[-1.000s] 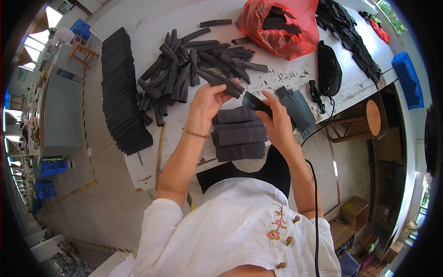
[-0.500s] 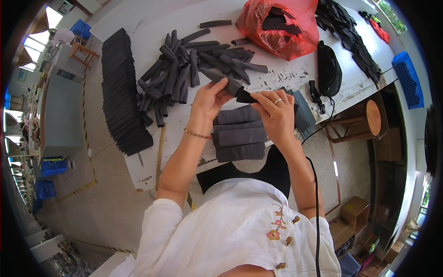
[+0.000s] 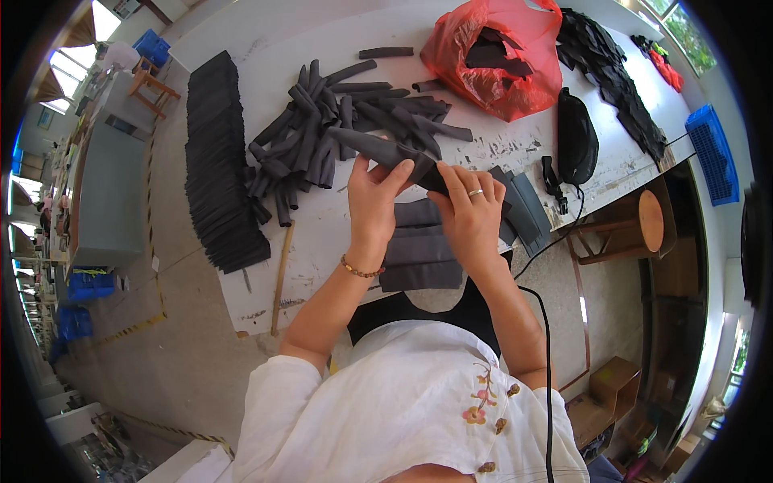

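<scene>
Between my two hands is a dark grey fabric tube (image 3: 366,145), held tilted above the table. My left hand (image 3: 377,197) is closed round its middle, thumb on top. The fingers of my right hand (image 3: 469,205) pinch the black lower-right end; whether that end is a separate piece I cannot tell. Just under the hands lie several flat folded dark grey fabric pieces (image 3: 423,262) in a row. Beyond the tube's far end spreads a loose pile of similar rolled dark tubes (image 3: 310,137).
A long stack of dark fabric pieces (image 3: 216,161) runs along the table's left side, near a thin wooden stick (image 3: 283,278). At the back stand a red plastic bag (image 3: 527,92) and a black pouch (image 3: 576,137). Grey flat pieces (image 3: 527,213) and a black cable (image 3: 546,346) lie right.
The tube has slid further through my hands, with its black end now drawn up between them. Both hands have moved slightly closer to me, the right one a little to the left.
</scene>
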### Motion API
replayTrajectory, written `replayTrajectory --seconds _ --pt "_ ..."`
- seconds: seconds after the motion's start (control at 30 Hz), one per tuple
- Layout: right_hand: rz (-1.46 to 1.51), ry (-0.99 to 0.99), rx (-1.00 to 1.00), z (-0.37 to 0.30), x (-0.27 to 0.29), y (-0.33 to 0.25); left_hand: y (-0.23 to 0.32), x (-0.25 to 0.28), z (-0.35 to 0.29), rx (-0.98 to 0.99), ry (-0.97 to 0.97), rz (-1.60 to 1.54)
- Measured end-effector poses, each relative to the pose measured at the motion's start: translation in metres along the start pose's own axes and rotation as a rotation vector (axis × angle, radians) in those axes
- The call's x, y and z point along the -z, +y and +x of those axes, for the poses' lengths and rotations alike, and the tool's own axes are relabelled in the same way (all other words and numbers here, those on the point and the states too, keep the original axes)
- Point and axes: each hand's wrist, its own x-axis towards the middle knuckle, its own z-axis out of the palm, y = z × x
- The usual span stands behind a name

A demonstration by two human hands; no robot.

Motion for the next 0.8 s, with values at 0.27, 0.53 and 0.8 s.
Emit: replayTrajectory --seconds 0.27,0.53,0.8 --pt "0.024 -0.017 0.016 -0.013 -0.013 0.000 -0.023 -0.001 0.008 0.286 -0.295 -0.481" --pt "0.054 0.027 0.043 -0.021 -0.021 0.005 -0.042 -0.012 -0.007 0.172 -0.190 -0.427" --pt "0.246 -0.132 -0.071 -0.032 -0.012 0.008 -0.025 0.002 0.000 0.059 -0.206 -0.362"
